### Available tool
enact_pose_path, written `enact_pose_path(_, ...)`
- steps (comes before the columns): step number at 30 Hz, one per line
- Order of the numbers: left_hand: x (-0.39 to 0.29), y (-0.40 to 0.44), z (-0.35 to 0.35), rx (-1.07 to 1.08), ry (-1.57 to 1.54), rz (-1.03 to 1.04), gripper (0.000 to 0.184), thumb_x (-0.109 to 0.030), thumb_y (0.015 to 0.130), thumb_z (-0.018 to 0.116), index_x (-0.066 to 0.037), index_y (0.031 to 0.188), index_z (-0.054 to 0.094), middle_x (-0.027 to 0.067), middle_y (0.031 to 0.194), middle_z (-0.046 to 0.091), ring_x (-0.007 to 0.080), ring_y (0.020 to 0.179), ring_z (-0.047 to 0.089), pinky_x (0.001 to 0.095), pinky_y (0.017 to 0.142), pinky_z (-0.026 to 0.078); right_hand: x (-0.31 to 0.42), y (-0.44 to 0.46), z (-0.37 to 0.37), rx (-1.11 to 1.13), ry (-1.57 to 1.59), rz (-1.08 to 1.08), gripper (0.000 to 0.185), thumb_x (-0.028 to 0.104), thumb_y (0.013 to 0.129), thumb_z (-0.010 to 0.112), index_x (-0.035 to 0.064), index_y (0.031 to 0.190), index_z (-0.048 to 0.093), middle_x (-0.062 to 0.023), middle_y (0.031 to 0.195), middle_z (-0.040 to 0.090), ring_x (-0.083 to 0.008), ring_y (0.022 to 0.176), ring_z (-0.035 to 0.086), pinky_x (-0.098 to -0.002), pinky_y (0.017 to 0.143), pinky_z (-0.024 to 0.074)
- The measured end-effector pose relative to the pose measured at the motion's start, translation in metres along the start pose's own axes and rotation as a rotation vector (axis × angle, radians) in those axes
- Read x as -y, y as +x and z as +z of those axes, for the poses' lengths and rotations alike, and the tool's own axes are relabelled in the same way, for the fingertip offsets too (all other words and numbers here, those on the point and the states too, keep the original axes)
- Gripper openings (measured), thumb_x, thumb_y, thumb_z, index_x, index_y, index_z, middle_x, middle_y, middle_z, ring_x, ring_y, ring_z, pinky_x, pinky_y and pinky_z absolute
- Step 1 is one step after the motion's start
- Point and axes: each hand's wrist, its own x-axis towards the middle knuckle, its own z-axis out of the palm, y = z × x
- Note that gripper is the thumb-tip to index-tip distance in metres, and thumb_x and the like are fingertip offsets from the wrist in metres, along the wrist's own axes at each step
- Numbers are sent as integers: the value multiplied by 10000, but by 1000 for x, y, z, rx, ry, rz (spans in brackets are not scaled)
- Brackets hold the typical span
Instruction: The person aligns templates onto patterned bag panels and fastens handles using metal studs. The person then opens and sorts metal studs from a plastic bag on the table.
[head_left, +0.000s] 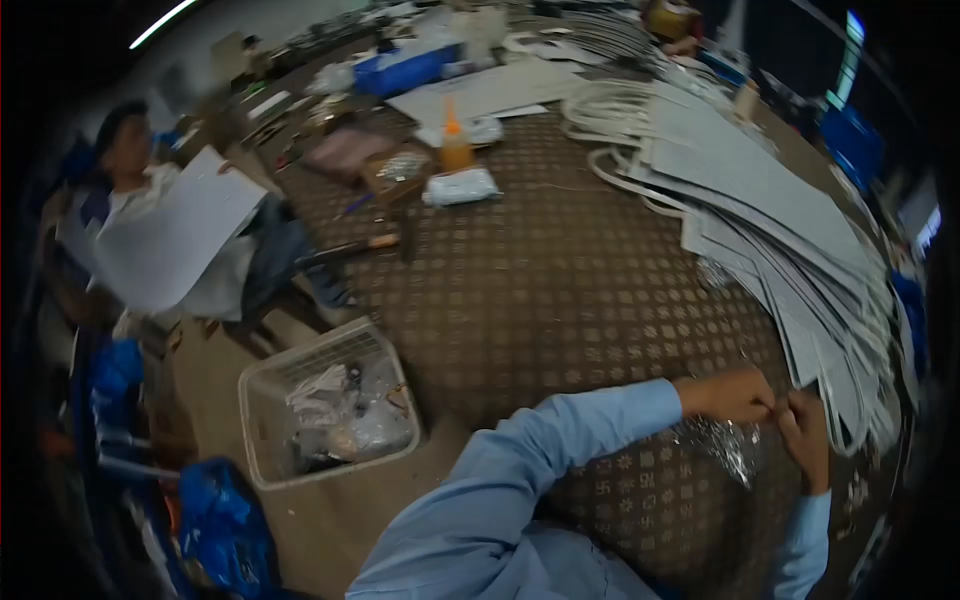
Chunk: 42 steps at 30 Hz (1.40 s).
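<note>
My left hand (pixel 733 395) is closed, its fingertips pinched toward my other hand above the patterned table cover. Almost touching it, my right hand (pixel 803 425) is closed in a pinch too. Whatever lies between the fingers is too small or hidden to make out. Below the hands rests a crinkled, shiny clear plastic packet (pixel 738 455) on the cover; I cannot tell what is inside. Close to my right hand lies a fanned stack of flat grey-white panels (pixel 760 170) with long cord-like handles (pixel 855 415).
A white basket (pixel 250 430) holding plastic packets stands at the left. On the table are a hammer (pixel 375 243), an orange-tipped bottle (pixel 457 150), a white packet (pixel 462 187) and a blue tray (pixel 405 72). A seated person (pixel 130 165) holds a white sheet (pixel 185 235).
</note>
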Motion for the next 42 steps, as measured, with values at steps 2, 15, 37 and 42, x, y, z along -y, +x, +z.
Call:
enact_pose_path(2, -5, 0, 2, -72, -118, -123, 110, -116, 744, 531, -21, 743, 587, 128, 605, 564, 199, 537, 580, 318, 508, 439, -3, 2, 8, -63, 264, 104, 237, 153, 788, 485, -15, 621, 479, -27, 535, 413, -58, 534, 386, -262, 458, 288)
enact_pose_path(15, 1, 7, 9, -111, -173, -376, 170, -126, 832, 559, 11, 895, 636, 68, 673, 626, 71, 579, 552, 228, 515, 434, -22, -5, 22, -529, 726, 150, 151, 92, 806, 441, 24, 695, 517, 8, 579, 499, -43, 487, 430, -190, 445, 350)
enact_pose_path(37, 126, -24, 26, -408, -929, -981, 279, -230, 917, 423, 2, 1042, 514, 78, 904, 586, 156, 712, 566, 297, 618, 464, -115, 23, 91, -580, 917, 600, 176, 111, 743, 496, -9, 654, 588, -27, 657, 559, -103, 625, 490, -231, 589, 379)
enact_pose_path(42, 132, -9, 54, -641, -1250, -1027, 276, -217, 936, 358, -28, 1111, 456, 86, 1037, 529, 189, 879, 507, 354, 780, 420, -121, 54, 48, -304, 603, 575, 146, 116, 733, 526, 10, 657, 591, -18, 621, 557, -88, 564, 486, -222, 523, 365)
